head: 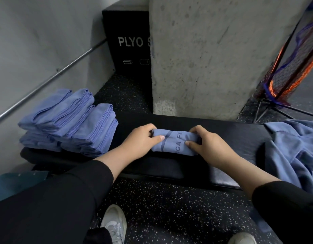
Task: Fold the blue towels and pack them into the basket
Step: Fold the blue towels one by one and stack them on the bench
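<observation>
A small folded blue towel [175,143] with dark lettering lies on the black padded bench [231,138] in the middle of the view. My left hand [141,140] grips its left end, thumb on top and fingers curled over the far edge. My right hand [203,141] grips its right end the same way. Several folded blue towels [73,120] are stacked in piles on the bench's left end. A heap of unfolded blue towels [296,148] lies on the bench's right end. No basket is in view.
A concrete pillar [214,59] stands right behind the bench. A black plyo box [127,43] sits in the back corner. A metal pipe [46,83] runs along the left wall. An orange and purple net on a stand [291,67] is at the right. My shoes [115,224] rest on speckled floor.
</observation>
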A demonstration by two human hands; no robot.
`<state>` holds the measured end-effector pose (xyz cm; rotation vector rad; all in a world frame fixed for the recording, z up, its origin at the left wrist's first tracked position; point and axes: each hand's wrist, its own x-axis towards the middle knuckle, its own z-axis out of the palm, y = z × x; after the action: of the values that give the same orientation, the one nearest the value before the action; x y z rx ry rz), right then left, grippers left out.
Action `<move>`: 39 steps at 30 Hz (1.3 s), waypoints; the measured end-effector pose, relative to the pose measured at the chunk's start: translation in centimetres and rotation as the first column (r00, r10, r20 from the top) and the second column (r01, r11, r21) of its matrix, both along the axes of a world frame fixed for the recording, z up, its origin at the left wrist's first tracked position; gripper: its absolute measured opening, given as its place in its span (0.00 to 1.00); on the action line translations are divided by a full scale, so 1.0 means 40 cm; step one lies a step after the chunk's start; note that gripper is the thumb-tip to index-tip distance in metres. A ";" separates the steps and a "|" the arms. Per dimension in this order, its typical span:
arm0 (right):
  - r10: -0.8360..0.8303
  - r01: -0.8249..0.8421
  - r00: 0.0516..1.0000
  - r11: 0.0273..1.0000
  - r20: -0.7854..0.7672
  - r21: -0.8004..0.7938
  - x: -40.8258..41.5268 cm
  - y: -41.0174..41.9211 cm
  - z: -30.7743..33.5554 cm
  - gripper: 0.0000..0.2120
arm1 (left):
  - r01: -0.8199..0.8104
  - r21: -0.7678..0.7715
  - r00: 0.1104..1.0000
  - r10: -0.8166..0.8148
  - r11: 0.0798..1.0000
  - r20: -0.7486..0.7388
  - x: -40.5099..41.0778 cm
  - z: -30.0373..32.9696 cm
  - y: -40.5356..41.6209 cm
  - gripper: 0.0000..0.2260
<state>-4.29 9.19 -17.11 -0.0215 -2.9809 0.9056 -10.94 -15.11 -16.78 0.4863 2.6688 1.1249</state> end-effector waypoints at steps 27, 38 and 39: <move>-0.096 0.110 0.994 0.767 0.056 -0.633 -0.052 -0.018 0.008 0.08 | -0.031 0.177 0.981 -0.005 0.984 0.196 -0.008 -0.015 -0.005 0.16; 0.132 0.285 0.928 0.347 0.348 -0.893 -0.083 -0.124 0.070 0.17 | -0.408 0.472 0.860 0.156 0.782 0.486 0.088 0.051 -0.073 0.15; 0.119 0.288 0.930 0.352 0.348 -0.890 -0.088 -0.139 0.068 0.16 | -0.421 0.467 0.853 0.164 0.777 0.496 0.098 0.049 -0.085 0.16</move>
<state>-7.83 3.64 -14.39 -0.4023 -2.1066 2.6932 -7.03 -18.51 -14.81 -0.1318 2.0339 1.8809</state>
